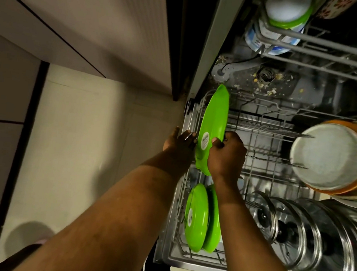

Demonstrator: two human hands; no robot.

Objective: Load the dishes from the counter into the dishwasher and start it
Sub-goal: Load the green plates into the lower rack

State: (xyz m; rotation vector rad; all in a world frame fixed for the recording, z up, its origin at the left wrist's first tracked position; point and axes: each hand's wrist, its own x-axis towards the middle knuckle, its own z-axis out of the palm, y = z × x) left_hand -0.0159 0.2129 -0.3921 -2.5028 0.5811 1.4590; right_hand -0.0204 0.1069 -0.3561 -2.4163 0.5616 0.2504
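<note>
A large green plate (214,119) stands on edge at the left side of the pulled-out lower rack (265,129) of the dishwasher. My right hand (227,154) grips its near rim, thumb on the plate's back by a white label. My left hand (180,143) is at the rack's left wall beside the plate, fingers against the plate's edge; whether it holds the wire or the plate I cannot tell. Two smaller green plates (203,218) stand upright in the rack nearer to me.
Several steel and glass pot lids (306,233) stand in a row at the rack's right. An orange-rimmed bowl (332,156) lies on its side above them. The upper rack (321,44) holds a green-rimmed container and cups. Cabinet fronts (96,22) and pale floor lie to the left.
</note>
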